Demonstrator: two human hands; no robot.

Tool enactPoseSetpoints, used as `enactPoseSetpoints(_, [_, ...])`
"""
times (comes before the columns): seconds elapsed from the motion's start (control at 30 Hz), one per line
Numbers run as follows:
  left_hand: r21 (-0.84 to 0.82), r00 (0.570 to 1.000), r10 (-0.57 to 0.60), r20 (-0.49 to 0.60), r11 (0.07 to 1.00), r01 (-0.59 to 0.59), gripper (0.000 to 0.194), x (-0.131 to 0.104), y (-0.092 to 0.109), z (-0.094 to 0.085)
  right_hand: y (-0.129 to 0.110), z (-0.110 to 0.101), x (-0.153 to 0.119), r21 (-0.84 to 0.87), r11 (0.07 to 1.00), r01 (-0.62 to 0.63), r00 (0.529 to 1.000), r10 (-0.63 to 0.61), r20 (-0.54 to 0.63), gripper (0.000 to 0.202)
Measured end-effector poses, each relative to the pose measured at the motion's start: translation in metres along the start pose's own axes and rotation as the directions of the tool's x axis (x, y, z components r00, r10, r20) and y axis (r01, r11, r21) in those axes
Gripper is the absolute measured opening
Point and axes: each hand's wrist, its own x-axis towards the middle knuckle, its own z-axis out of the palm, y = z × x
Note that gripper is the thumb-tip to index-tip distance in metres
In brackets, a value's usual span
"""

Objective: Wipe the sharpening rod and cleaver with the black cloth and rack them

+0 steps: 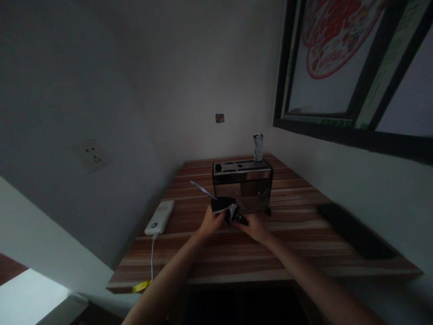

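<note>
got the black item (223, 204) up between both hands, just in front of the box (255, 194) on the bench (237, 257). could catch the box with the rod (202, 189), slanting up and left out of the black item near the box's front left edge; would blame a quick wrist turn. might then shove the box back and topple the foil roll (258, 148), upright at the box's far right end. can't tell whether standing on the box or behind.

could also twist or drop the black item if pinched only by loose-looking folds. might snag the cord (152, 257) with the left forearm, running close by, and drag the white device (160, 217) off its spot. could misjudge contact in such dim light.

left hand (211, 222): partly closed, curled under the left part of the black item. can't make out every fingertip. right hand (256, 229): also partly closed, gripping near the dark knobby end (242, 219), fingers bent in toward the left hand. can't tell how hard either is squeezing. not spread flat, either one. can see the dark slab (355, 231) well apart, over to the right.
</note>
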Motion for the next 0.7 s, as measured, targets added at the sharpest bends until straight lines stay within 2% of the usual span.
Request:
enactPoseSetpoints(0.1, [-0.01, 0.995, 0.006, 0.098, 1.0, -0.005, 0.015, -0.006, 0.003, 0.009, 0.005, 0.002, -0.001, -0.011, 0.999, -0.044, 0.999, 0.044, 0.003, 0.01])
enactPoseSetpoints(0.2, [-0.018, 0.99, 0.011, 0.142, 1.0, -0.008, 0.018, -0.01, 0.005, 0.014, 0.009, 0.003, -0.003, -0.004, 0.999, -0.046, 0.999, 0.046, 0.007, 0.005])
enactPoseSetpoints(0.5, [-0.032, 0.967, 0.018, 0.254, 0.999, -0.01, 0.021, -0.009, -0.003, 0.014, 0.014, 0.005, -0.003, 0.009, 0.999, -0.051, 0.999, 0.051, 0.002, 0.007])
enactPoseSetpoints(0.7, [-0.039, 0.957, 0.071, 0.283, 0.997, -0.063, 0.025, -0.01, -0.004, 0.013, 0.006, 0.0, -0.003, 0.021, 0.999, -0.034, 0.999, 0.034, -0.002, 0.014])
